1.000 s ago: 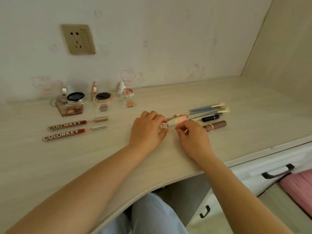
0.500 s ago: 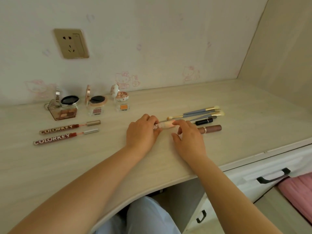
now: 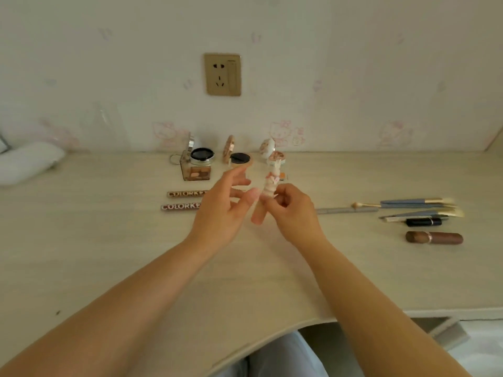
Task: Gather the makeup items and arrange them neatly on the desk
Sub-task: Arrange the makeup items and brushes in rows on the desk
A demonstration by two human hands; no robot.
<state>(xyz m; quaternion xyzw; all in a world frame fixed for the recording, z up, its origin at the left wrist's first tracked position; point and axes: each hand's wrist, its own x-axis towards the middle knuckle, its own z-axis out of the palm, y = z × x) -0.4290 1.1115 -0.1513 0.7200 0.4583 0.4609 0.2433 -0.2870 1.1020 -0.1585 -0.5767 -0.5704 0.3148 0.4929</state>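
Observation:
My right hand [image 3: 291, 210] pinches a pale pink tube with a white bunny-shaped cap [image 3: 268, 191], lifted upright above the desk [image 3: 109, 254]. My left hand [image 3: 221, 210] hovers just left of it, fingers spread and relaxed, thumb near the tube. Two COLORKEY lip tubes [image 3: 182, 200] lie side by side, partly behind my left hand. Three open compacts [image 3: 202, 156] stand in a row at the wall. Several brushes [image 3: 416, 206], a black lipstick [image 3: 423, 221] and a brown lipstick [image 3: 434, 237] lie to the right.
A gold wall socket [image 3: 222, 74] sits above the compacts. A white bundle [image 3: 25, 163] lies at the desk's far left. The desk's curved front edge runs above my lap, with a drawer unit [image 3: 441, 333] at lower right.
The pink tube left the desk and now stands upright in my right hand. My left hand let go of it and opened. The view swung left.

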